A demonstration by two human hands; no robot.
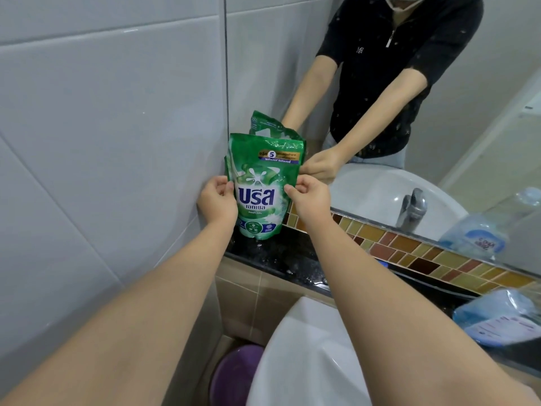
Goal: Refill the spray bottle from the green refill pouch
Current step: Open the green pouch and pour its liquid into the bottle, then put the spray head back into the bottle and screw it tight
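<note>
Mid-frame, the left hand (217,200) and right hand (307,197) pinch the green refill pouch (260,186) by its sides; it should stay upright, gripped firmly.

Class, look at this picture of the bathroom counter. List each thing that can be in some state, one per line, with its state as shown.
green refill pouch: upright on the black counter, held on both sides
left hand: gripping the pouch's left edge
right hand: pinching the pouch's right edge
faucet (in the mirror): no water seen running
blue pack: lying flat on the counter
purple bin: on the floor, contents hidden
</note>
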